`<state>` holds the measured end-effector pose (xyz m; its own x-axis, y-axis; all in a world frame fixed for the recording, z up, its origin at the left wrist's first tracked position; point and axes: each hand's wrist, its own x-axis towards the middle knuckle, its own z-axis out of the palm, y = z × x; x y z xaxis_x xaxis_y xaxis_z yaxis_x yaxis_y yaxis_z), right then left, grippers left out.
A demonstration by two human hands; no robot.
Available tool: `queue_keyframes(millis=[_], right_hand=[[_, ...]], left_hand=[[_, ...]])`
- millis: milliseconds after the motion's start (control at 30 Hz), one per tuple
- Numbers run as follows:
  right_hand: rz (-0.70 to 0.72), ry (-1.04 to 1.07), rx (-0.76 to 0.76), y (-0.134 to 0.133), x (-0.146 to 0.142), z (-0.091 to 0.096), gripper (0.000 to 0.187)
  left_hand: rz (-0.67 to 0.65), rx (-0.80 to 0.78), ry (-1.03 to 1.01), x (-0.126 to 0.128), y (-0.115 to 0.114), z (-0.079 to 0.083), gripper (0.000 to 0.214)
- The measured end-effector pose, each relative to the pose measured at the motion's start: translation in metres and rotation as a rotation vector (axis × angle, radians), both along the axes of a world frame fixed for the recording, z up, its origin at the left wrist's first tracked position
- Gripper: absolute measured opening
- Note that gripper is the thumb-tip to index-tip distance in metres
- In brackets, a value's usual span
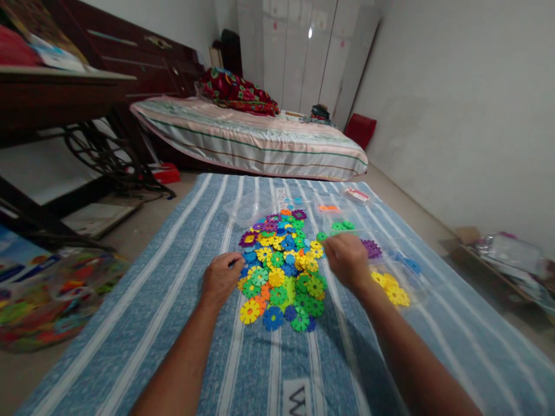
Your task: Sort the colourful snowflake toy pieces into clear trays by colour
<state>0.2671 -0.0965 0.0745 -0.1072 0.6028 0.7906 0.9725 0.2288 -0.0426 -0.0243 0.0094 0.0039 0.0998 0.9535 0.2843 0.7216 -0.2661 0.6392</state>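
Observation:
A mixed pile of notched plastic discs (pixel 277 277) in yellow, green, blue, orange and purple lies on the striped cloth (pixel 182 323). My left hand (pixel 221 277) rests against the pile's left edge, fingers curled in; whatever may be inside them is hidden. Above the cloth, right of the pile, my right hand (pixel 348 259) is closed with its fingers pressed together. A green disc (pixel 321 236) shows just beyond its fingertips; I cannot tell whether it is held. Close to that hand, a clear divided tray (pixel 422 292) holds yellow discs (pixel 392 289), purple discs (pixel 372 249) and green discs (pixel 342 226).
An upturned-looking clear plastic lid (pixel 249 211) lies behind the pile. A small red-and-white packet (pixel 357 195) sits at the far right of the cloth. Beyond stands a bed (pixel 260 138). On the floor are a bag of colourful pieces (pixel 43 312) at left and a box (pixel 489 266) at right.

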Motion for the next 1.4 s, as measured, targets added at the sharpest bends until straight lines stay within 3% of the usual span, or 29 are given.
queue_keyframes(millis=[67, 133, 233, 400, 467, 567, 733, 833, 967, 1033, 1167, 1267, 1400], right_hand=[[-0.212, 0.019, 0.063, 0.018, 0.021, 0.017, 0.027], [-0.288, 0.05, 0.071, 0.024, 0.028, 0.021, 0.025], [-0.13, 0.067, -0.028, 0.012, 0.005, 0.003, 0.026], [0.295, 0.073, -0.295, -0.028, -0.07, -0.045, 0.01], [0.351, 0.042, -0.382, -0.039, -0.092, -0.054, 0.01], [0.329, -0.028, -0.482, -0.048, -0.109, -0.058, 0.029], [0.286, -0.082, -0.538, -0.052, -0.116, -0.059, 0.035], [0.294, -0.089, -0.484, -0.051, -0.118, -0.065, 0.028], [0.349, -0.103, -0.387, -0.045, -0.118, -0.078, 0.007], [0.35, -0.109, -0.361, -0.041, -0.117, -0.081, 0.012], [0.289, -0.088, -0.391, -0.039, -0.114, -0.074, 0.011], [0.252, -0.093, -0.496, -0.044, -0.113, -0.063, 0.034], [0.205, -0.148, -0.545, -0.05, -0.112, -0.057, 0.017]], left_hand=[[-0.003, -0.001, -0.004, 0.0, -0.001, 0.001, 0.026], [-0.007, -0.008, -0.007, 0.001, -0.002, 0.001, 0.025], [-0.015, -0.014, -0.011, 0.003, -0.005, 0.002, 0.025], [-0.005, -0.012, -0.003, 0.005, -0.008, 0.002, 0.025], [-0.005, -0.011, 0.003, 0.005, -0.008, 0.001, 0.025], [-0.009, -0.011, 0.0, 0.005, -0.009, 0.002, 0.026], [-0.008, -0.005, -0.017, 0.004, -0.005, 0.004, 0.027], [-0.001, -0.008, -0.014, 0.003, -0.002, 0.004, 0.027], [0.006, -0.01, -0.005, 0.001, 0.001, 0.004, 0.029], [0.008, -0.002, -0.002, 0.001, 0.001, 0.003, 0.028], [0.002, 0.011, 0.0, 0.0, 0.002, 0.003, 0.027], [-0.001, 0.007, 0.007, 0.0, 0.002, 0.004, 0.028], [0.004, -0.001, 0.009, 0.0, 0.001, 0.006, 0.028]])
